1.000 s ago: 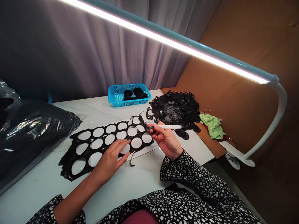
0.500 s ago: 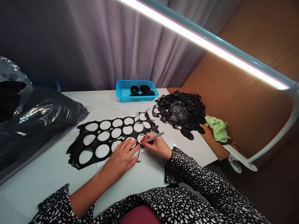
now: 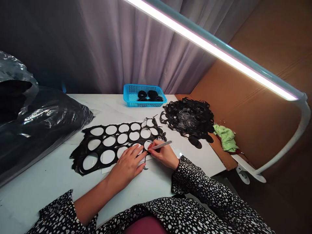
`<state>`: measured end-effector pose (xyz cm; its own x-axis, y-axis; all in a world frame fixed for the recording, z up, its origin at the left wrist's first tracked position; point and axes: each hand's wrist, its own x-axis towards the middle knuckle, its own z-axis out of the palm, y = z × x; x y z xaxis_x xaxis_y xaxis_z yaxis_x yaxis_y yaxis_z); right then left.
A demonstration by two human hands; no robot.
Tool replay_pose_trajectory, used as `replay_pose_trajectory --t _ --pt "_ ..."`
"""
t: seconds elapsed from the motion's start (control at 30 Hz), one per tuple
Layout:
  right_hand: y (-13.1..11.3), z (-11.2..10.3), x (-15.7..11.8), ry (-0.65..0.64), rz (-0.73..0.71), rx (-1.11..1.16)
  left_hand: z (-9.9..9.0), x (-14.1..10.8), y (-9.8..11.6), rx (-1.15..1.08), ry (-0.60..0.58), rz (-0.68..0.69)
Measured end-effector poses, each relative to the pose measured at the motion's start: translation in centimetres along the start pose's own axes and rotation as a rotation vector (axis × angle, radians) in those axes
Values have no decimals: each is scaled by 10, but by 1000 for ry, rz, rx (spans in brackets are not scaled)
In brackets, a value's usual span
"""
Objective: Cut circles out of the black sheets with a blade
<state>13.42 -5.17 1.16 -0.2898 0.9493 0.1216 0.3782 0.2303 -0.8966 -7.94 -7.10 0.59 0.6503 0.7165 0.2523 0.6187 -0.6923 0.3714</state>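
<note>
A black sheet [image 3: 100, 151] with rows of round holes lies on the white table. My left hand [image 3: 126, 165] rests flat with fingers spread on the sheet's lower right part. Just right of it, my right hand [image 3: 163, 153] grips a thin pale pen-like tool [image 3: 162, 145], whose tip end is hidden by the fingers. The tool slants up to the right. Between the hands a thin black strip [image 3: 145, 162] hangs from the sheet's edge onto the table. Some holes are covered by my fingers.
Behind the sheet stands a blue basket [image 3: 126, 100] with black round pieces. A heap of black scraps [image 3: 188, 118] lies at the right, near a green cloth [image 3: 227, 138]. A large plastic bag [image 3: 51, 113] fills the left. A lit lamp [image 3: 214, 50] crosses overhead.
The camera view has shifted slightly. Both hands stay in nearly the same place on the sheet, and the tool in my right hand lies slightly flatter.
</note>
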Motion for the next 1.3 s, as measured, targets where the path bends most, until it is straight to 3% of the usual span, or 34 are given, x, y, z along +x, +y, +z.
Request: replay_pose_trajectory --t 0.13,0.27,0.37,0.43,0.57,0.67,0.83,0.97,1.1,1.3 --pt "-3 3 -5 9 -92 -239 -3 0 1 -6 7 -6" --pt "-9 8 -9 -116 -323 -647 -6 -1 -2 -13 -31 -22" --pt "-8 -6 2 -109 -373 -757 -6 -3 -6 -33 -60 -39" --pt "-1 -29 16 54 -294 -740 -5 -4 -7 -48 -51 -47" --pt "17 -78 43 486 14 -524 -7 -4 -5 -79 -34 -53" --pt "19 -88 49 492 194 -81 -14 -5 -2 -88 -17 -32" --pt "-4 -59 43 237 351 662 -26 -23 -2 -38 87 -89" --pt "-25 -26 35 21 410 902 -25 -40 -6 37 51 -74" --pt "-30 9 21 -147 293 731 -20 -47 -9 98 49 -18" --pt "-22 32 7 -133 36 217 -16 -48 -11 129 75 32"
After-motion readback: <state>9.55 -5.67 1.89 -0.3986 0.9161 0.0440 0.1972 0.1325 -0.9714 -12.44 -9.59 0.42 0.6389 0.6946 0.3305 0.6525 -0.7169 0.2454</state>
